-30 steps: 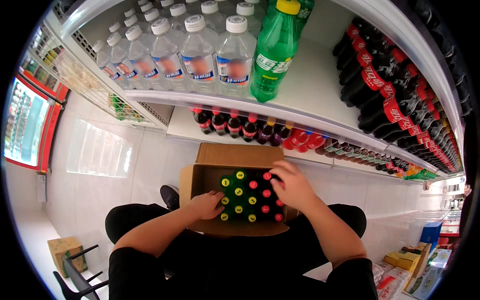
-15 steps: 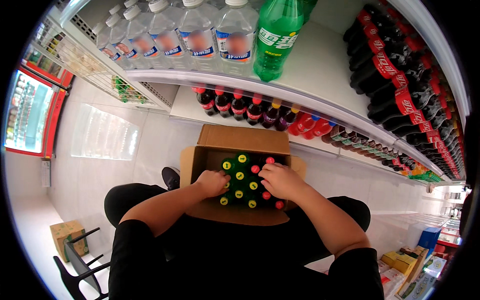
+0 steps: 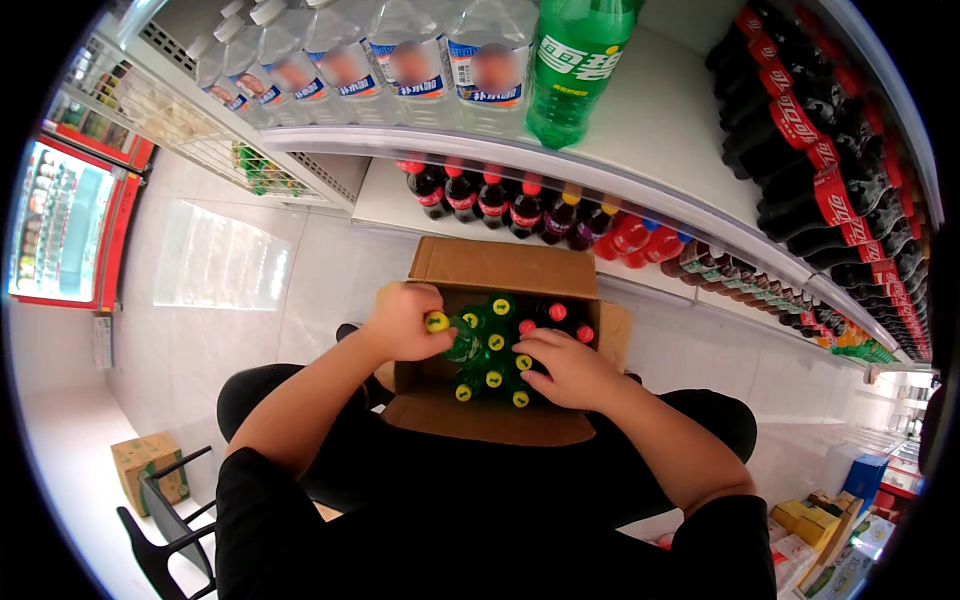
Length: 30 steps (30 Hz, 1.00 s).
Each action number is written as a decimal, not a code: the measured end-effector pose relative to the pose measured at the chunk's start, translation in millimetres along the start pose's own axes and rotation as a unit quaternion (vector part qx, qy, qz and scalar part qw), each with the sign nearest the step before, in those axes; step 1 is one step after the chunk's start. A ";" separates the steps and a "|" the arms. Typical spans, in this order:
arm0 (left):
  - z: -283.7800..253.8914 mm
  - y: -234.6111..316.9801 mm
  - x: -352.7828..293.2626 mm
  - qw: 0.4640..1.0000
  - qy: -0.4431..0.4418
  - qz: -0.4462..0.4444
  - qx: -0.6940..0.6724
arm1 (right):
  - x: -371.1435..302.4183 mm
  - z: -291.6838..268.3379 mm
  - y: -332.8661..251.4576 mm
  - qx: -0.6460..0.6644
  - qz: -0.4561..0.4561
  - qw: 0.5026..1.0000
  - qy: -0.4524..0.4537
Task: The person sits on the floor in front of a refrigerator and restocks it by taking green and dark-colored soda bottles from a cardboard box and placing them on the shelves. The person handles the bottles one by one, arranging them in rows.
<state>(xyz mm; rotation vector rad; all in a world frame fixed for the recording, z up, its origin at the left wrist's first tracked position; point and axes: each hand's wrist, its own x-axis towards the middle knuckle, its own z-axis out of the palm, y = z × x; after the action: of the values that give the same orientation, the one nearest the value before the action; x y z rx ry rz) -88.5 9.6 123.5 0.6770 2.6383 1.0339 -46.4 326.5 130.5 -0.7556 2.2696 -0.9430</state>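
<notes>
An open cardboard box [image 3: 505,262] stands between my knees, packed with green bottles [image 3: 496,343] with yellow caps and some dark bottles with red caps [image 3: 557,312]. My left hand [image 3: 405,322] is closed round the neck of one green bottle [image 3: 466,346], which leans out of the rows with its cap toward the box's left side. Over the right part of the box, my right hand [image 3: 565,368] has its fingers stretched out, thumb apart, beside a yellow cap [image 3: 524,362]. It partly covers the bottles under it.
Ahead, a shelf holds clear bottles [image 3: 408,70], a large green bottle [image 3: 580,75] and rows of cola bottles [image 3: 825,190]. Smaller dark and red bottles [image 3: 527,208] line the lower shelf. A black chair [image 3: 165,530] and a carton [image 3: 148,468] stand at lower left.
My left hand has lifted and tilted a green bottle toward the box's left side. The right hand has shifted from the red caps toward a yellow cap. The view has moved slightly.
</notes>
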 end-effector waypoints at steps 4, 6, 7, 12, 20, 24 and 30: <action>-37.4 21.7 2.5 0.983 0.068 -0.021 -0.171 | 3.7 2.7 -12.7 0.053 -0.010 0.998 0.026; -49.1 30.5 -1.0 0.972 0.080 -0.036 -0.218 | 6.1 -2.7 -24.4 0.120 0.005 0.993 -0.005; -53.2 39.8 -1.4 0.957 0.082 -0.074 -0.269 | 8.1 -7.4 -28.7 0.172 0.015 0.984 -0.037; -58.9 81.7 -2.4 0.907 0.096 -0.169 -0.373 | 3.3 7.6 -32.0 0.441 0.004 0.896 -0.050; -62.7 58.8 5.0 0.977 0.133 0.139 -0.090 | -26.4 -43.1 -43.9 0.461 -0.039 0.886 -0.021; -64.3 57.4 17.1 0.970 0.200 0.073 0.121 | -30.7 -87.4 -60.5 0.545 -0.107 0.822 0.122; -80.5 42.4 35.8 0.947 0.218 0.025 0.234 | -20.7 -141.8 -24.9 0.255 -0.211 0.836 0.438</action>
<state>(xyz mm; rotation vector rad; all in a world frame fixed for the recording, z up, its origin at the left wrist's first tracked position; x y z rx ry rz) -135.0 7.9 209.5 0.6662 3.3241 0.6139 -121.0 387.8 239.3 -0.6506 2.3539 -2.3924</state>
